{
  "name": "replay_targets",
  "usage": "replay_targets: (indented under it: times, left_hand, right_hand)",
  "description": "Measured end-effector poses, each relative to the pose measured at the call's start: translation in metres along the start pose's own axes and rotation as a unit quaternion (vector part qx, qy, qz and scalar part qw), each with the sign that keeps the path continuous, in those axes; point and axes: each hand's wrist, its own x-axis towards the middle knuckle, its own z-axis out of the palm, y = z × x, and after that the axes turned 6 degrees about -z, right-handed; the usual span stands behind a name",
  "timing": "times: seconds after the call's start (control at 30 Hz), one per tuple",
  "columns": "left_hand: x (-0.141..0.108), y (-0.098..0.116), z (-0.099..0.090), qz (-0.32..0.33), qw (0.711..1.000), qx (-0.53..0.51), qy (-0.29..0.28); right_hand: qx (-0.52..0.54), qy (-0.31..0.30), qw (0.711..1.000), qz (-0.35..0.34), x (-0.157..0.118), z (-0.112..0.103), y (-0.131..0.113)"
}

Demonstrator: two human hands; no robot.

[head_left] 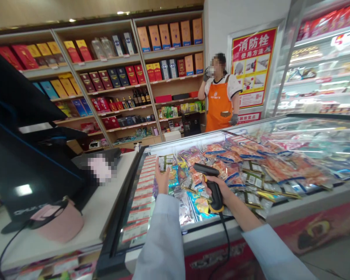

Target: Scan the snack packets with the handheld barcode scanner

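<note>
My left hand (pixel 162 179) is closed on a small snack packet (pixel 165 162) with a white barcode label, held up over the freezer. In my right hand (pixel 222 188) is a black and yellow barcode scanner (pixel 215 194), its head tilted to the left toward the packet and its cable hanging down. Both hands are above the display freezer (pixel 294 190), whose contents lie in heaps. Clear bags of reddish food (pixel 280 167) fill the middle and right. Similar barcoded packets (pixel 254 179) lie right of the scanner, and a blue and yellow bag (pixel 200 203) lies below it.
A white counter (pixel 116 182) at left carries a black checkout machine (pixel 43 163) and a pink visor (pixel 60 221). Price labels (pixel 141 198) line the freezer's left end. Behind it, a person in an orange apron (pixel 218 99) stands before shelves of boxes (pixel 131 74).
</note>
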Motion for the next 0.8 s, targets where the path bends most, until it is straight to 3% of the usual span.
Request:
replay_targets:
  times: [0.1,0.17,0.23,0.33,0.47,0.57,0.67,0.8]
  left_hand:
    - [-0.001,0.016,-0.002,0.027,0.998,-0.013,0.059]
    - [0.001,0.026,-0.014,0.050,0.995,0.000,0.091]
    - [0.004,0.035,-0.035,0.064,0.991,0.030,0.115]
    - [0.013,0.045,-0.082,0.069,0.980,0.100,0.160]
    - [0.029,0.043,-0.153,0.045,0.952,0.197,0.229]
    - [0.039,0.032,-0.195,0.017,0.927,0.251,0.278]
    - [0.042,0.018,-0.219,0.004,0.898,0.300,0.321]
    - [0.041,0.004,-0.234,0.001,0.882,0.306,0.359]
  right_hand:
    - [0.040,-0.014,0.999,0.015,-0.003,0.007,-0.010]
    - [0.050,-0.028,0.998,0.011,-0.003,0.016,-0.016]
    - [0.059,-0.044,0.997,0.003,-0.002,0.028,-0.018]
    - [0.085,-0.066,0.994,0.002,0.007,0.054,-0.009]
    - [0.128,-0.083,0.988,0.022,0.033,0.100,0.025]
    - [0.148,-0.113,0.981,0.058,0.059,0.137,0.060]
    - [0.177,-0.147,0.969,0.092,0.080,0.170,0.097]
    - [0.229,-0.112,0.963,0.086,0.092,0.199,0.143]
